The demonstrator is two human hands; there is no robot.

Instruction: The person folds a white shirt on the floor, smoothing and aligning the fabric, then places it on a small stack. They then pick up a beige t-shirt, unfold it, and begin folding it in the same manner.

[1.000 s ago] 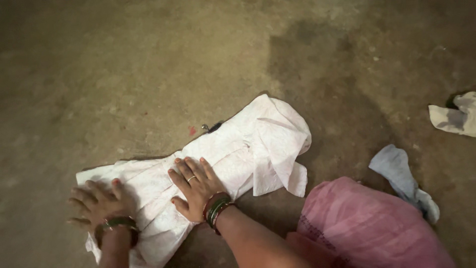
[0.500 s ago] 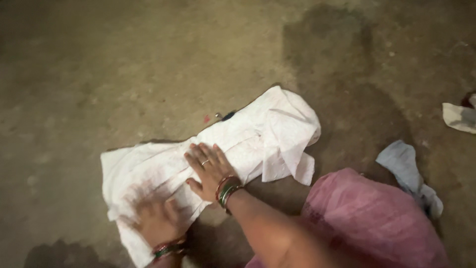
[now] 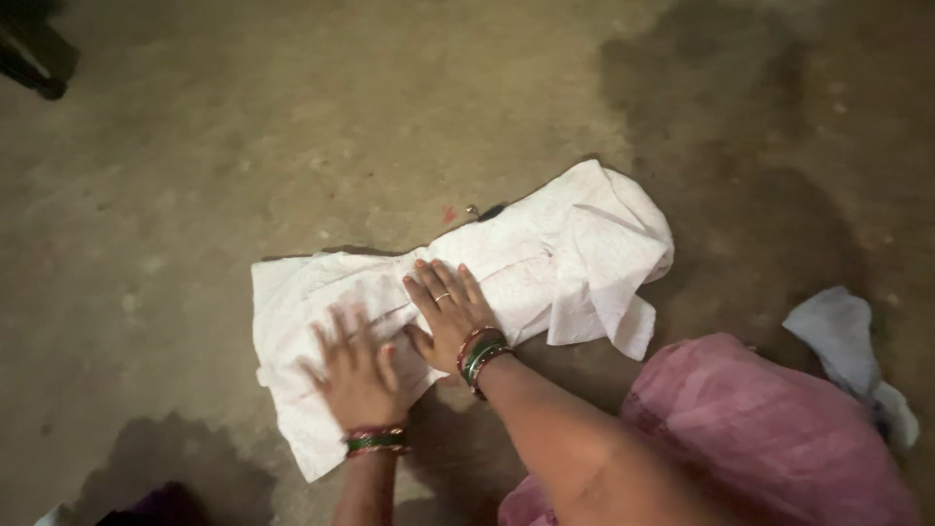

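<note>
A crumpled white cloth [image 3: 545, 263] lies stretched out on the bare concrete floor. My left hand [image 3: 355, 375] presses flat on the cloth's near left part, fingers spread and blurred by motion. My right hand [image 3: 450, 312] lies flat on the middle of the cloth, fingers spread, a ring on one finger. Both wrists wear green and red bangles. The cloth's right end is bunched and folded over itself.
My knee under pink fabric [image 3: 769, 438] fills the lower right. A small pale blue-white rag [image 3: 847, 341] lies on the floor to the right. A dark wet stain [image 3: 721, 117] marks the floor beyond the cloth. A dark object [image 3: 34, 63] sits at the top left corner.
My left hand has slid rightward along the cloth, from its left end toward the middle, closer to my right hand. My right hand has stayed pressed on the cloth.
</note>
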